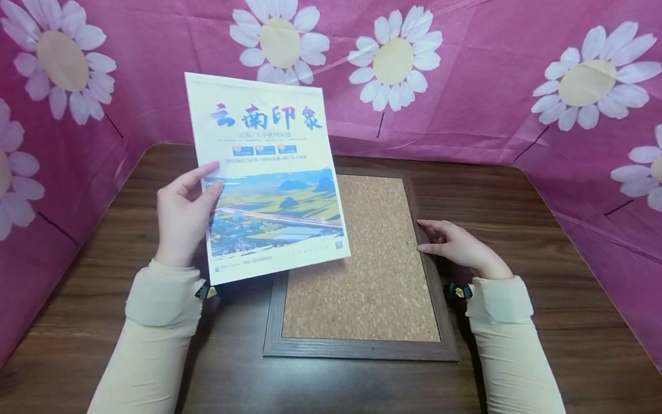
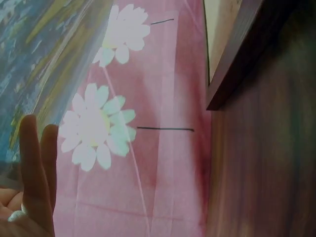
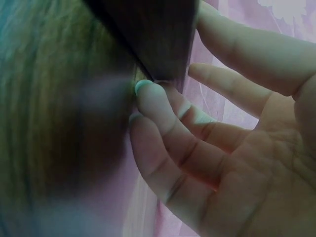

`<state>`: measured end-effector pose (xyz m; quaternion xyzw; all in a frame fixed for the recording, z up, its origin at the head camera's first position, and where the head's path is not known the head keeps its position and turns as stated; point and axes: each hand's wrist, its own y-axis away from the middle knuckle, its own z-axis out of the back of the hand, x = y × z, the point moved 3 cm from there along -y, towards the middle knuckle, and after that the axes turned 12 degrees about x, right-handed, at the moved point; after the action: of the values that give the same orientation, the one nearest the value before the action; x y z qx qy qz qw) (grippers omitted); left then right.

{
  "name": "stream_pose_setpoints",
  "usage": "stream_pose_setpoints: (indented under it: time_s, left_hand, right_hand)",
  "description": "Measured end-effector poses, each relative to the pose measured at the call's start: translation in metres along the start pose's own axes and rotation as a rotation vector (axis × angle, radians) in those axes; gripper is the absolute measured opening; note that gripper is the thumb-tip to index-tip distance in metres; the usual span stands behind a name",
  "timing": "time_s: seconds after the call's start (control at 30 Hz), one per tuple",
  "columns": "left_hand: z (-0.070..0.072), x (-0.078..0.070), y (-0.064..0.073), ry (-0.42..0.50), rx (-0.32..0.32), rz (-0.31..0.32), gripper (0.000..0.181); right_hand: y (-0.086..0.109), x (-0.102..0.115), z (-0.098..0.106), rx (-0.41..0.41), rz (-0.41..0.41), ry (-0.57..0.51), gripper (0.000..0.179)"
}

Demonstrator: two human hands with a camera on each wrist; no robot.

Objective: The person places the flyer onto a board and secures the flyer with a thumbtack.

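My left hand (image 1: 183, 213) pinches the left edge of a printed poster sheet (image 1: 274, 230), thumb on its front. The sheet carries blue-purple Chinese lettering above a landscape picture. It is raised and tilted, covering the upper left of a cork-backed picture frame (image 1: 362, 299) with a dark wooden border. In the left wrist view, fingers (image 2: 34, 168) stand beside the sheet (image 2: 39, 64). My right hand (image 1: 457, 244) touches the frame's right edge with loosely bent fingers. In the right wrist view, several fingertips rest low against the frame's side (image 3: 153, 39), near the tabletop.
The frame lies on a dark wood-grain table (image 1: 517, 356). Pink cloth (image 1: 481, 75) printed with large white daisies stands behind the table and along both sides. A small dark device (image 1: 457, 291) is strapped at the right wrist.
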<state>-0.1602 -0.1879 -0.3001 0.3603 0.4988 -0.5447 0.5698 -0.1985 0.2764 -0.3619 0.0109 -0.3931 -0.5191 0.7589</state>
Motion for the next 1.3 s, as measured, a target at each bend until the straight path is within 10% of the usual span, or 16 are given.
stream_pose_setpoints:
  time_s: [0.33, 0.9, 1.3]
  left_hand:
    - [-0.017, 0.002, 0.002, -0.195, 0.166, -0.044, 0.037]
    - [-0.044, 0.013, 0.002, -0.201, 0.276, -0.034, 0.034]
    - [-0.064, 0.024, 0.0, -0.061, 0.495, 0.076, 0.039]
  right_hand:
    - [-0.002, 0.001, -0.001, -0.016, 0.015, 0.022, 0.066]
    - [-0.002, 0.0, -0.001, -0.012, -0.017, 0.022, 0.068]
    - [-0.004, 0.006, -0.001, -0.026, -0.021, 0.02, 0.066]
